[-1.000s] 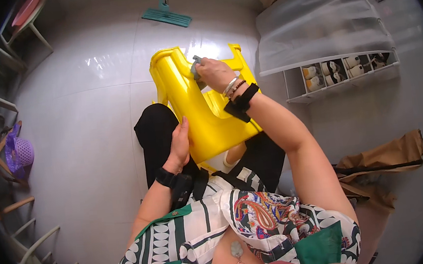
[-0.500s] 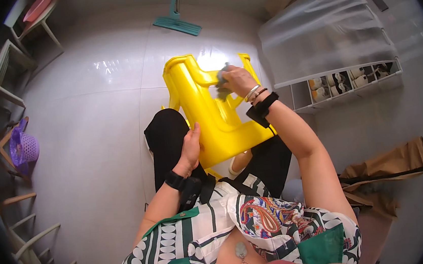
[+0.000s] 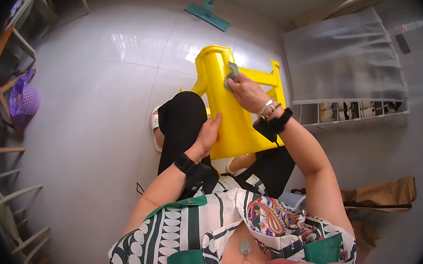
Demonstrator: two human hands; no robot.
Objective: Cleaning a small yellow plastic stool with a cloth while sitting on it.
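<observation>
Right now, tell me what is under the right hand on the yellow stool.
A grey cloth lies under the right hand, pressed against the yellow stool. Only its top edge shows; the fingers cover the rest, and the stool surface beneath it is hidden.

Left hand reaches toward 12 o'clock, fingers curled; right hand stretches farther, toward 1 o'clock, fingers pinched shut.
</observation>
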